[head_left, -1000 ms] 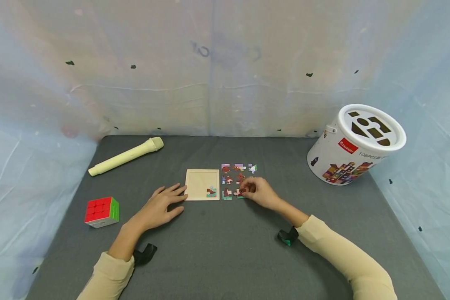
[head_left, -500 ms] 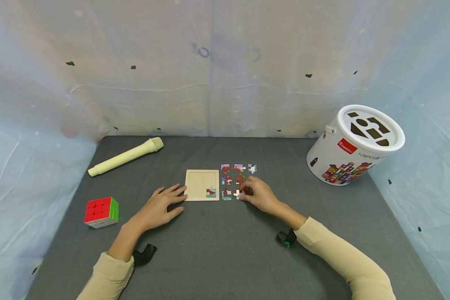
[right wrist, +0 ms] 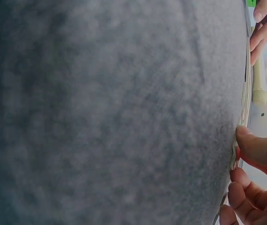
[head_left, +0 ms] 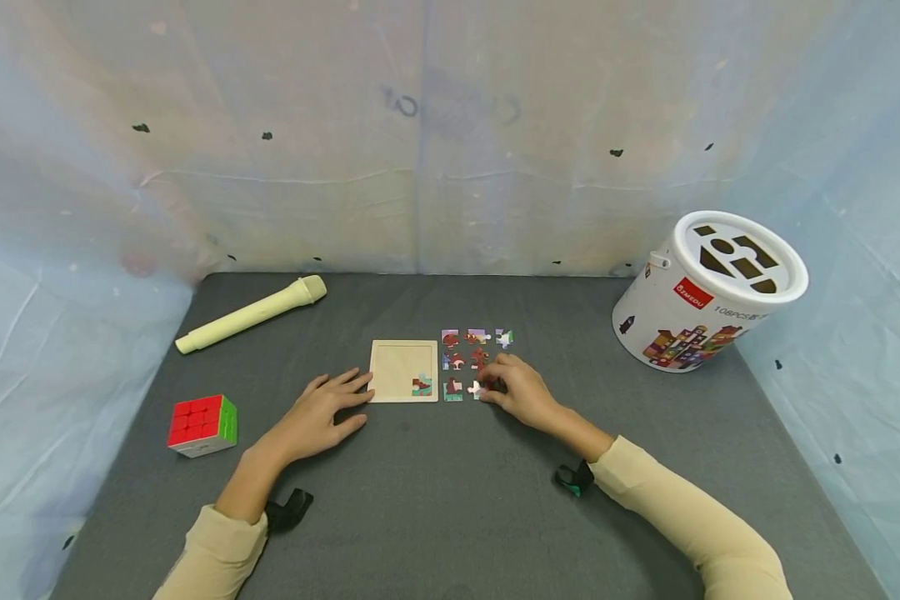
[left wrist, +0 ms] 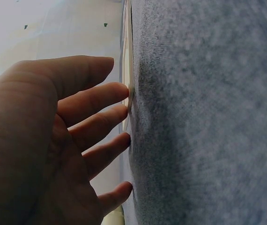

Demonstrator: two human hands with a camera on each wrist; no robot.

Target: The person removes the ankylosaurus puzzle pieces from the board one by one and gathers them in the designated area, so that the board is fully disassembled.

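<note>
A square wooden puzzle tray (head_left: pixel 393 367) lies on the grey table, with one printed piece (head_left: pixel 422 384) in its lower right corner. My left hand (head_left: pixel 318 419) rests beside it, fingers spread, fingertips at the tray's left edge; the left wrist view shows the fingers (left wrist: pixel 100 101) reaching that edge. To the tray's right, several jigsaw pieces (head_left: pixel 453 388) lie in rows. My right hand (head_left: pixel 521 392) pinches a puzzle piece (head_left: pixel 476 389) in the nearest row between thumb and fingers. The hand hides part of that piece and whatever lies under the palm.
A red, green and white puzzle cube (head_left: pixel 202 425) sits at the left. Behind it lies a pale yellow toy microphone (head_left: pixel 253 314). At the back right stands a white bucket (head_left: pixel 708 292) with shaped holes in its lid. Pale sheeting (head_left: pixel 420 208) borders the table.
My right hand has shifted slightly and its fingertips have come down onto the puzzle piece in the nearest row. The left hand stays at the tray's edge.
</note>
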